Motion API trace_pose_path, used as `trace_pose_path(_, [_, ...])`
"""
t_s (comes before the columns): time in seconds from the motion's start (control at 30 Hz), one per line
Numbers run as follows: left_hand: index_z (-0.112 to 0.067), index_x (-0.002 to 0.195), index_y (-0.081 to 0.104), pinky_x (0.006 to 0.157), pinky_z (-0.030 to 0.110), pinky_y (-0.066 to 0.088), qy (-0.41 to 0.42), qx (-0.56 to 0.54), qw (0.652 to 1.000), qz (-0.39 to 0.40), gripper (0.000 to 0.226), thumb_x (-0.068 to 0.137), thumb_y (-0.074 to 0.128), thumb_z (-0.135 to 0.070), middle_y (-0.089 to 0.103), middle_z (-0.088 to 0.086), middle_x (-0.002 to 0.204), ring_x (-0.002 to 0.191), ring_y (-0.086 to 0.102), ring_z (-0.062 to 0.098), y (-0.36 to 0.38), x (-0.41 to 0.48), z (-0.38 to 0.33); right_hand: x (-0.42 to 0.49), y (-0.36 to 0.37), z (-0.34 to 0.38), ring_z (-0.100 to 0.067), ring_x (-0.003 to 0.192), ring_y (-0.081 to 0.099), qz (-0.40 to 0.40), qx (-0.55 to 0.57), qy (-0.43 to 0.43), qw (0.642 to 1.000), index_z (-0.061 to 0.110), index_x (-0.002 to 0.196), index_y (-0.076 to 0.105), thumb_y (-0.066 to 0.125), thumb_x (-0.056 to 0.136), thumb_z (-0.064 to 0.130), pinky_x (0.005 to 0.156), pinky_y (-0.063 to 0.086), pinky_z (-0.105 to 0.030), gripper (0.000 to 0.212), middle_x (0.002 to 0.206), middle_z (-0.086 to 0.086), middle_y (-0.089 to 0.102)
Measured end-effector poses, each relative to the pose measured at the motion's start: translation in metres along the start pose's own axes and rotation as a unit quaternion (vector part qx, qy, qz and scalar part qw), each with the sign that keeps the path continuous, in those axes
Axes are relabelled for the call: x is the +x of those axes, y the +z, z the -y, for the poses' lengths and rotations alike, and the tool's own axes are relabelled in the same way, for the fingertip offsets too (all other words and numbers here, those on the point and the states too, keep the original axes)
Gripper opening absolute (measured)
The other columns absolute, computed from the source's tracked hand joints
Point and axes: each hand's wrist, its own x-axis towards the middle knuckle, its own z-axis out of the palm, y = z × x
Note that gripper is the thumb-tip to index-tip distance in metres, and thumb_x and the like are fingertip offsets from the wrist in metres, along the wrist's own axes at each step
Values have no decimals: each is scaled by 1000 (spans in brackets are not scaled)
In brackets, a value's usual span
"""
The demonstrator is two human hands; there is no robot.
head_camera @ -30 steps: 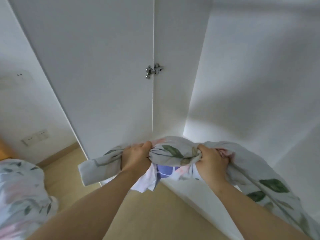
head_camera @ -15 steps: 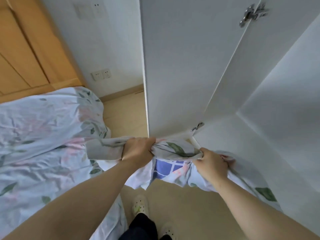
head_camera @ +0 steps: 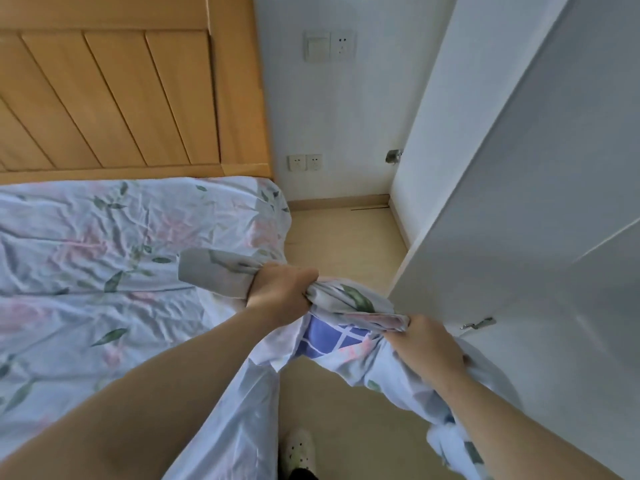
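Note:
A bunched floral cloth, pale with green leaves and pink flowers, hangs between both my hands above the floor. A blue grid-patterned patch shows underneath it. My left hand grips the cloth near a flat grey end that sticks out to the left. My right hand grips the other part, which drapes down under my right forearm. A bed covered with a matching floral sheet lies to the left of the cloth.
A wooden headboard stands behind the bed. An open white wardrobe door rises at the right, with a hinge close to my right hand. Wall sockets sit low on the white wall. My shoe is on the beige floor.
The view has swung left from the wardrobe toward the bed, and both hands with the cloth have come away from the wardrobe. Both grips are unchanged.

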Motion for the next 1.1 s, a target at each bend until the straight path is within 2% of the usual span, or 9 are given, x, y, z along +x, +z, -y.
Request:
trace_pose_path(0.13, [-20, 62, 36, 56, 29, 25, -43, -12, 999, -22, 22, 77, 52, -16, 66, 9, 74, 62, 45, 26, -21, 1, 35, 21, 4, 44, -35, 89, 63, -8, 22, -32, 999, 18, 94, 64, 51, 85, 42, 75, 50, -36, 29, 92, -10, 71])
trace_pose_path(0.2, [-21, 62, 35, 55, 30, 23, -54, -9, 997, -54, 24, 76, 54, -16, 65, 10, 71, 59, 40, 24, -33, -1, 58, 31, 6, 71, -36, 89, 63, -17, 25, -56, 998, 18, 94, 64, 53, 84, 37, 75, 51, -36, 25, 94, -11, 72])
trace_pose_path(0.4, [-12, 59, 46, 48, 27, 23, -86, 33, 980, -174, 6, 61, 47, -17, 59, 9, 52, 47, 53, 33, -58, -8, 138, 59, 19, 160, -36, 87, 62, -20, -9, -122, 992, 16, 95, 61, 49, 85, 32, 68, 45, -33, 22, 96, -13, 70])
trace_pose_path(0.5, [-11, 58, 48, 47, 21, 19, -100, 65, 963, -241, 9, 60, 42, -17, 57, 5, 47, 41, 52, 30, -63, -17, 172, 67, 29, 198, -35, 83, 62, -27, -11, -161, 987, 20, 84, 58, 46, 85, 31, 67, 48, -36, 16, 91, -11, 70])
trace_pose_path(0.63, [-12, 63, 47, 47, 29, 35, -176, 66, 934, -304, 8, 58, 48, -6, 56, 5, 50, 46, 55, 29, -58, -33, 207, 78, 47, 244, -35, 77, 60, -34, -11, -230, 973, 22, 67, 42, 48, 87, 29, 61, 45, -36, 22, 80, -10, 67])
trace_pose_path(0.8, [-9, 65, 49, 53, 32, 37, -279, 72, 900, -327, 11, 62, 39, -10, 57, 7, 54, 52, 57, 31, -62, -53, 241, 102, 75, 298, -27, 64, 43, -38, -28, -311, 949, 15, 72, 44, 48, 88, 26, 45, 21, -27, 19, 59, 6, 42])
trace_pose_path(0.87, [-8, 67, 49, 58, 32, 34, -323, 64, 881, -341, 18, 62, 32, -14, 57, 9, 57, 56, 57, 32, -65, -52, 256, 116, 86, 320, -26, 61, 41, -37, -25, -345, 938, 15, 70, 43, 48, 87, 25, 44, 18, -25, 20, 55, 8, 38])
trace_pose_path(0.97, [-8, 69, 50, 61, 32, 31, -376, 71, 854, -353, 16, 63, 36, -10, 59, 10, 61, 60, 58, 34, -72, -41, 285, 145, 99, 358, -28, 61, 44, -23, -4, -399, 917, 13, 73, 45, 49, 88, 23, 45, 22, -28, 18, 58, 5, 43])
trace_pose_path(1.1, [-8, 68, 48, 61, 31, 29, -410, 91, 837, -351, 12, 60, 47, 0, 56, 9, 58, 57, 56, 32, -80, -15, 326, 186, 110, 403, -26, 62, 43, -9, 23, -433, 901, 13, 75, 48, 50, 86, 21, 53, 29, -30, 14, 62, 1, 50])
